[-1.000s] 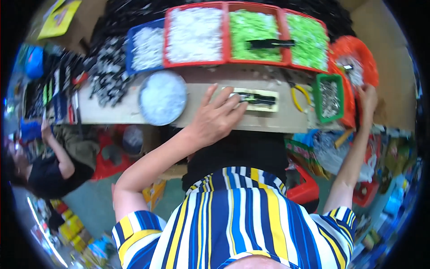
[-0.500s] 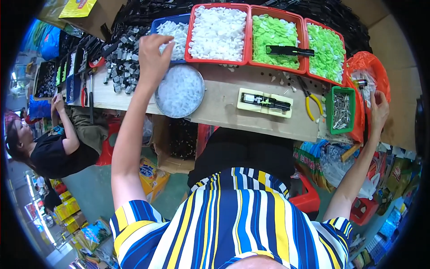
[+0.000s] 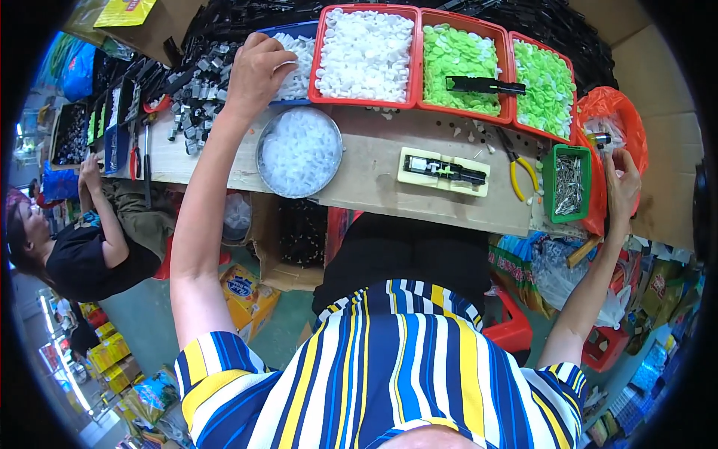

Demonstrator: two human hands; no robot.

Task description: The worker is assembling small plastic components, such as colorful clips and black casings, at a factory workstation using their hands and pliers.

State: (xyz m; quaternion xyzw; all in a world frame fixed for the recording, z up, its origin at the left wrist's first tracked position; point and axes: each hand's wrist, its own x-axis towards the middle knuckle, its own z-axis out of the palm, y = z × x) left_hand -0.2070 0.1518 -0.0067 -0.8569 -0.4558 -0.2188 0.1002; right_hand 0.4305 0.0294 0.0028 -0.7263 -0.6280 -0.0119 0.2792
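Observation:
My left hand [image 3: 258,75] reaches over the near left part of a blue bin [image 3: 305,32] of small white plastic parts. Its fingers are curled in and their tips are hidden, so whatever they grip does not show. At the far right my right hand [image 3: 623,187] is beside an orange-red plastic bag [image 3: 634,120] with clear plastic inside. Those fingers are bent and drawn together, and I cannot make out what is in them. Between the hands a black mechanism with a white part [image 3: 441,170] lies in a cream holder [image 3: 407,178] on the bench.
A round tray [image 3: 340,153] of translucent pieces stands by my left forearm. Red bins of white [image 3: 365,56] and green caps [image 3: 458,60] line the back; a black strip [image 3: 485,84] lies across two. Yellow-handled pliers [image 3: 516,165] and a green box [image 3: 555,183] of metal pins are right. A person [image 3: 90,239] sits left.
My left hand has moved slightly up and its fingers have curled in more. My right hand has shifted a little left and down, against the bag's edge.

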